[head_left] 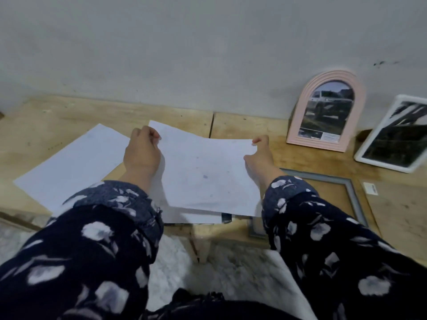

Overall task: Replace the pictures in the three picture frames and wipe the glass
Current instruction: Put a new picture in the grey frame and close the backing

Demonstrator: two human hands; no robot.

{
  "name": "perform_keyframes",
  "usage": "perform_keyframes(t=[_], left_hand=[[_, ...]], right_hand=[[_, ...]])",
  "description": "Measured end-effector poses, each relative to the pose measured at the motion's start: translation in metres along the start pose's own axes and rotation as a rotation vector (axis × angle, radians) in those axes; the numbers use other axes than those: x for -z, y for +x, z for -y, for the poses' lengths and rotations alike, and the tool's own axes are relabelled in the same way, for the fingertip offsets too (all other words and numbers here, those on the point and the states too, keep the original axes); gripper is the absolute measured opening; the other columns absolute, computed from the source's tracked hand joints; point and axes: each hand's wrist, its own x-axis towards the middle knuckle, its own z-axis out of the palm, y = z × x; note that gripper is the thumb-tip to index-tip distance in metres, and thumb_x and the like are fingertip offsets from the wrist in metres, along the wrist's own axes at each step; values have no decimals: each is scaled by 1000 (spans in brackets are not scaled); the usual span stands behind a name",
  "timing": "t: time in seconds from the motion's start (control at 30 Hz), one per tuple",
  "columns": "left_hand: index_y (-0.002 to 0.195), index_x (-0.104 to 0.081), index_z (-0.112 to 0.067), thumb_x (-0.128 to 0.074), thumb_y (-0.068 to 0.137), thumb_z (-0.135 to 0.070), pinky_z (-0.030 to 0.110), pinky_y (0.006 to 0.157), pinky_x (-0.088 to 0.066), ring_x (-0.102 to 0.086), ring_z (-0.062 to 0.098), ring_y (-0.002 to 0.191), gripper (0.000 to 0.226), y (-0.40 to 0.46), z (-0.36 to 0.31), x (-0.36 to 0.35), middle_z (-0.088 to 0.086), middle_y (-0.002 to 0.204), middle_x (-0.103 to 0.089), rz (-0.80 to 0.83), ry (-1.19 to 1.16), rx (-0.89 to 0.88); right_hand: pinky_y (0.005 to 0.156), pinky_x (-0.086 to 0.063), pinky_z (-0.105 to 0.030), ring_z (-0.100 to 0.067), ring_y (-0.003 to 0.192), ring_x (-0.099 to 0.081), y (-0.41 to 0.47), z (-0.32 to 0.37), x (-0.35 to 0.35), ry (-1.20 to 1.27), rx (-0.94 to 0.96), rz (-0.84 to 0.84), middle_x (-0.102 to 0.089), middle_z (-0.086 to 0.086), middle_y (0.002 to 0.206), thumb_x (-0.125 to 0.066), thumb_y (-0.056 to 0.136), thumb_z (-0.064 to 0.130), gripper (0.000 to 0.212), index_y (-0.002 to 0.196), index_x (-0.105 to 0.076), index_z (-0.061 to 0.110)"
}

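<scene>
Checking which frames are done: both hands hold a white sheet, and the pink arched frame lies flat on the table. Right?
Not quite. In the head view the pink arched frame stands upright against the wall. Both hands, left and right, do hold the white sheet.

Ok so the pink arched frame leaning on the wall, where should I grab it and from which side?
Grip the pink arched frame by its straight lower sides, coming from the front and reaching in from the right. It stands nearly upright against the wall, so the back is closed off, and the curved top offers less purchase. Both hands are holding the sheet, so put that down first.
</scene>
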Motion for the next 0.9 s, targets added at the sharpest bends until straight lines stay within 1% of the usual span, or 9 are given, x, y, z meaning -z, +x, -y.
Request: perform_keyframes(t=[0.07, 0.13, 0.23, 0.4, 0.47, 0.53, 0.6, 0.73, 0.9], left_hand=[[106, -59, -14, -41, 99, -13, 39, 80, -43, -57, 33, 95, 19, -12, -19, -6, 9, 121, -48, 1, -10, 6], [111, -59, -13, -41, 99, -11, 38, 80, -42, -57, 31, 98, 22, -26, -37, -19, 9, 126, -45, 36, -24, -12], [117, -59, -12, -43, 97, -8, 32, 81, -39, -56, 28, 101, 26, -52, -66, -47, 9, 130, -43, 106, -61, -50], [120, -60, -13, -47, 96, -9, 26, 82, -35, -55, 28, 104, 28, -96, -106, -97, 10, 132, -43, 190, -117, -53], [120, -59, -14, -47, 97, -9, 22, 84, -33, -54, 25, 108, 27, -111, -121, -114, 9, 132, -42, 204, -133, -56], [120, -59, -14, -47, 96, -8, 21, 84, -33, -54, 24, 108, 27, -127, -139, -132, 8, 132, -43, 227, -145, -68], [119, -60, -12, -49, 95, -7, 21, 83, -33, -55, 26, 107, 27, -136, -148, -145, 9, 131, -44, 257, -137, -84], [123, -59, -10, -51, 93, -8, 29, 87, -39, -55, 30, 110, 31, -150, -154, -164, 11, 138, -41, 363, -80, -95], [128, -57, -22, -52, 94, -17, 46, 93, -47, -47, 31, 126, 35, -161, -153, -176, 6, 154, -25, 477, 115, -102]], right_hand=[[37, -32, -11, -14, 61, -44, 5, 1, 30, -22, 58, -62, -50, -4, 85, -45, 89, -4, 26, 102, -44, 20], [50, -34, -6, -13, 82, -53, 9, -5, 58, -46, 88, -109, -59, -3, 107, -47, 91, -1, 25, 99, -60, 18], [75, -44, -19, -20, 108, -57, 12, -29, 100, -7, 51, -133, -58, -4, 126, -45, 94, 1, 32, 115, -64, 16], [100, -48, -40, -25, 117, -55, 10, -78, 160, -39, 30, -148, -51, -5, 135, -43, 93, 4, 39, 128, -55, 18], [102, -46, -37, -23, 122, -52, 5, -93, 180, -82, 7, -161, -46, -2, 140, -42, 95, 4, 41, 132, -52, 19], [102, -37, -22, -20, 131, -43, 5, -111, 202, -114, -8, -174, -38, 1, 147, -42, 97, 4, 42, 136, -49, 18], [89, -27, -11, -17, 135, -35, 3, -126, 215, -161, -14, -162, -29, 2, 152, -42, 99, 5, 44, 141, -44, 16], [95, -25, -19, -20, 140, -28, -1, -150, 227, -255, -22, -121, -20, 1, 156, -44, 98, 8, 49, 146, -36, 17], [103, -29, -28, -24, 142, -20, -9, -168, 226, -323, -15, -72, -16, -2, 155, -49, 94, 14, 55, 146, -33, 19]])
